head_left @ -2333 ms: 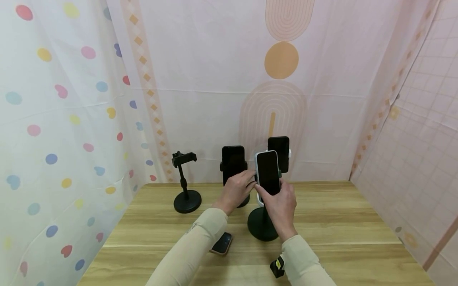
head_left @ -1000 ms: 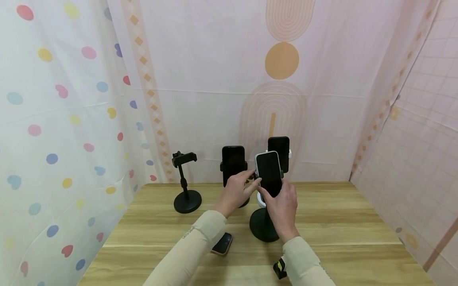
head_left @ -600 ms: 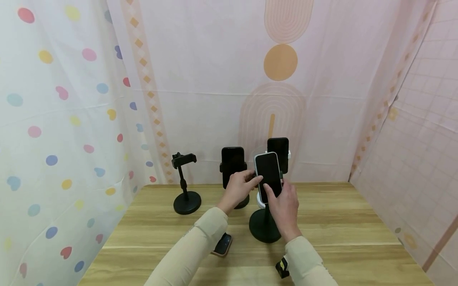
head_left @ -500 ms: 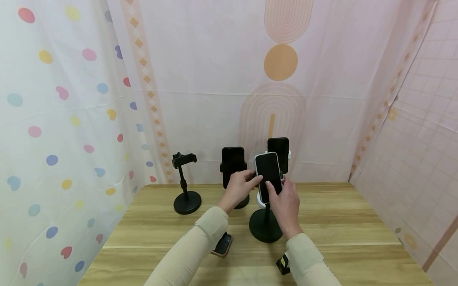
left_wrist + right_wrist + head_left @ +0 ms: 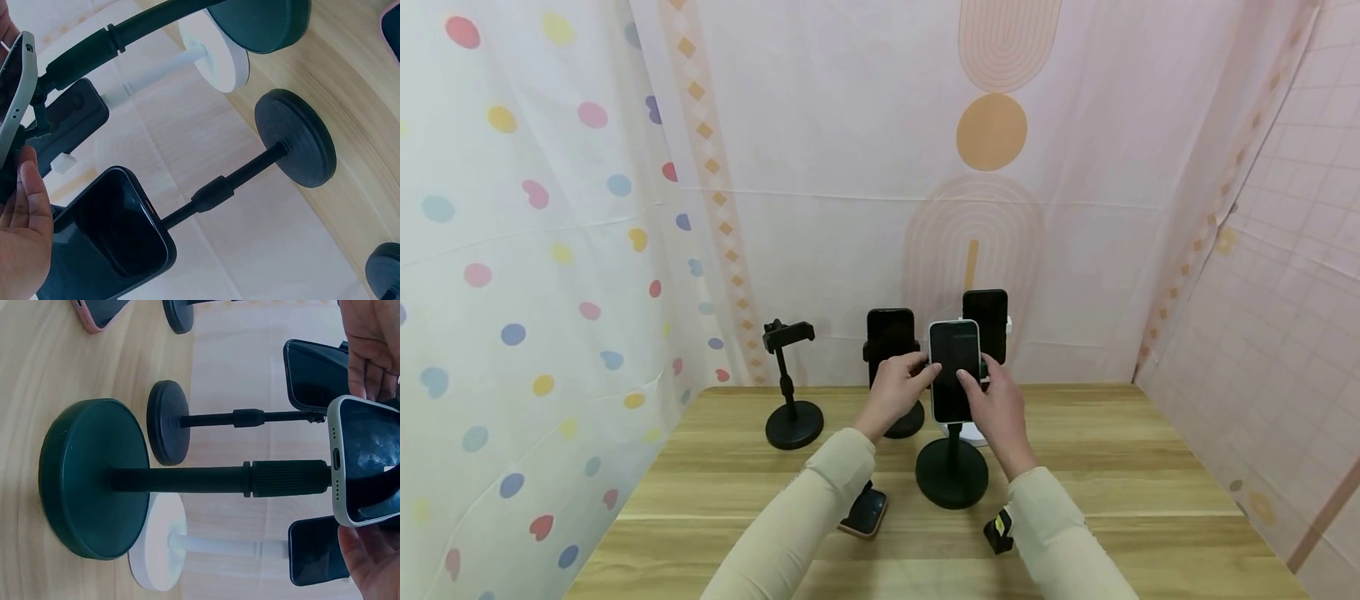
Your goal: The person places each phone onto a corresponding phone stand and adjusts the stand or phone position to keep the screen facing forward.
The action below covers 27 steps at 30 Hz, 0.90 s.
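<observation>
A white-edged smartphone (image 5: 953,383) with a dark screen stands upright in the holder of a dark green phone stand (image 5: 952,475). My left hand (image 5: 892,392) grips its left edge, thumb on the front and fingers behind. On the opposite edge my right hand (image 5: 1002,410) holds it the same way, its thumb over the screen's border. The right wrist view shows the phone's bottom end (image 5: 337,459) above the ribbed green pole (image 5: 287,478). From the left wrist view, the fingers of my left hand (image 5: 25,244) lie by the clamp, which is mostly hidden.
Behind stand a black stand (image 5: 905,422) bearing a black phone (image 5: 891,333) and a white stand (image 5: 972,434) with another phone (image 5: 987,321). An unloaded black stand (image 5: 793,425) is at left. Nearer lie a phone (image 5: 865,512) and a small black object (image 5: 998,532).
The phone has turned from a slant to nearly upright and shifted slightly left, along with the green stand. My right thumb has moved up along the screen's edge; both hands stay on the phone.
</observation>
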{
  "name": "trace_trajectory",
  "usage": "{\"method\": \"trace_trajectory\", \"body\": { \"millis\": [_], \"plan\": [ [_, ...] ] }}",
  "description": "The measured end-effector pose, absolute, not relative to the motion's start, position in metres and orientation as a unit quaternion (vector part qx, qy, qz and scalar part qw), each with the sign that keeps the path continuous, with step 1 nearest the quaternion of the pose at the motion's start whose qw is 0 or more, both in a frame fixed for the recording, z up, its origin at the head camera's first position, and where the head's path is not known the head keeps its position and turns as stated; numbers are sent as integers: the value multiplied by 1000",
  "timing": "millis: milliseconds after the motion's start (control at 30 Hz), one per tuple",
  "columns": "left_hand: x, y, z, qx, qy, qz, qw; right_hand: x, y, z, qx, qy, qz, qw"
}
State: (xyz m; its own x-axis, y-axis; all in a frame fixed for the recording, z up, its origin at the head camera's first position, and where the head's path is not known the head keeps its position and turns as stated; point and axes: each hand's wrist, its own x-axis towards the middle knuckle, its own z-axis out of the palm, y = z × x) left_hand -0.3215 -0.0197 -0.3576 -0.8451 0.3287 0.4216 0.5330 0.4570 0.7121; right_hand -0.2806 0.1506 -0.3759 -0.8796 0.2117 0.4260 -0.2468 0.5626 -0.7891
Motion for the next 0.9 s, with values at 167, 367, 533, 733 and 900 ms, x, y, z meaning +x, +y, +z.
{"method": "trace_trajectory", "body": {
  "millis": [167,367,533,733,900],
  "plan": [
    [-320,-19,-359,-226,-848,-471,87,-281,151,-374,7,-847,479,230],
    [-320,-18,-360,-201,-848,-487,54,-281,153,-371,3,-851,485,200],
    [-320,-15,-359,-194,-847,-491,60,-283,155,-372,5,-846,498,190],
    [-320,-13,-357,-188,-857,-474,79,-284,156,-373,3,-840,512,183],
    [-321,-12,-355,-192,-860,-465,82,-284,157,-374,1,-834,524,173]
  ]
}}
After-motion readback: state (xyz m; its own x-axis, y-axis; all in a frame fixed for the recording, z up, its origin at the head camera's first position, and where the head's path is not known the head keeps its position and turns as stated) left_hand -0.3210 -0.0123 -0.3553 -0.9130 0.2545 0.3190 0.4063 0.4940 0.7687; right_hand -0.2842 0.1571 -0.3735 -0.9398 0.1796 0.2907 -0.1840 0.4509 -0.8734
